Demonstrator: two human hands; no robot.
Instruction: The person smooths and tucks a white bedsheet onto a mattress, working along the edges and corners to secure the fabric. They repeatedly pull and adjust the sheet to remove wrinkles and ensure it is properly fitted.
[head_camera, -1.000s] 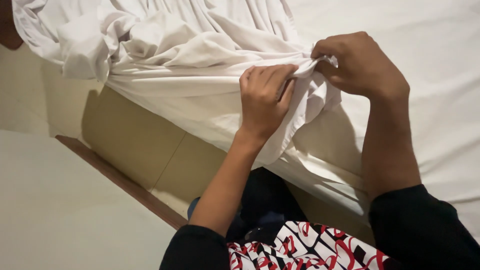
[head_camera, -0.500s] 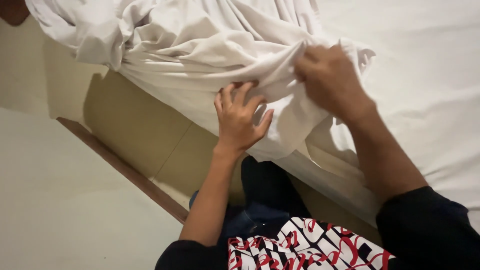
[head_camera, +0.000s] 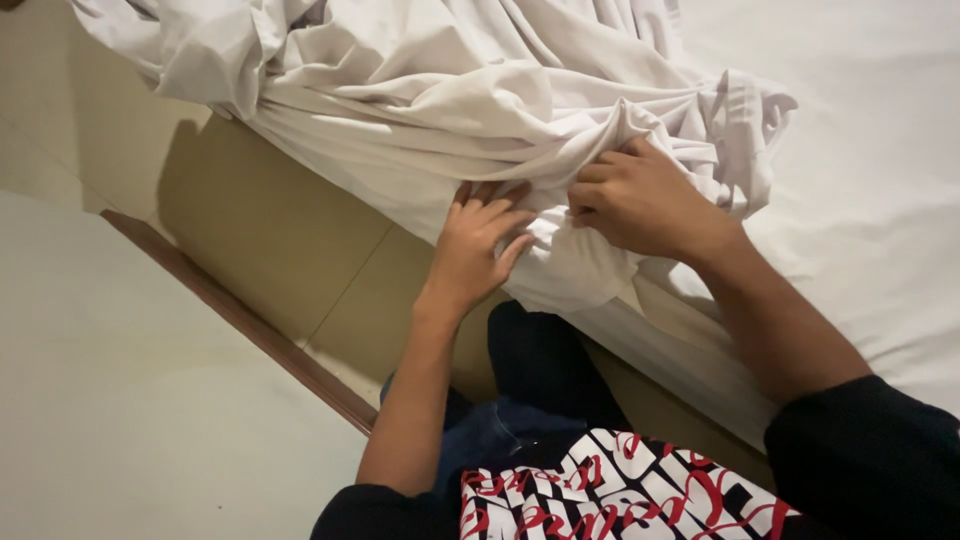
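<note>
I see the left hand (head_camera: 478, 245) lying flat, fingers spread, on the crumpled white cotton bedsheet (head_camera: 450, 110) that is bunched along the edge of the white mattress (head_camera: 860, 170). Just beside it, the right hand (head_camera: 640, 200) is clenched, gripping a fold of the same sheet. Beige floor tiles (head_camera: 270, 230) lie below.

Premises: a bedroom. A white-covered mattress (head_camera: 880, 180) occupies two o'clock, a crumpled white cotton bedsheet (head_camera: 420, 90) lies at twelve, pale tiled floor (head_camera: 270, 230) with brown wooden skirting strip (head_camera: 240, 320) at nine.
</note>
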